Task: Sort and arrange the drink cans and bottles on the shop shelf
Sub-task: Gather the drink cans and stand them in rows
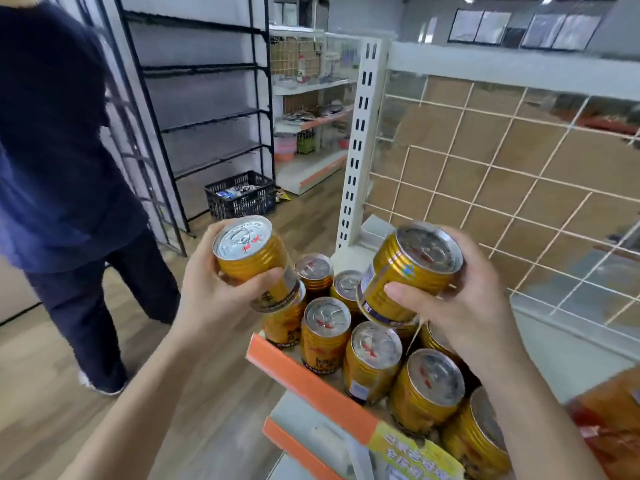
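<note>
left hand [221, 299]: fingers and thumb curled round a gold can [254, 261], tilted, held left of the shelf [308, 386] | right hand [460, 303]: wraps a second gold can [412, 275] above the standing cans [372, 358] | risk: lowering either tilted can could knock the packed neighbours off the near orange edge.

Person [59, 150], frame left, was cut by top edge. Orange packet [609, 420], lower right, was blurred, cropped. Crate [242, 199] contents were indistinguishable. Nearest can [474, 445] was cropped at bottom.
</note>
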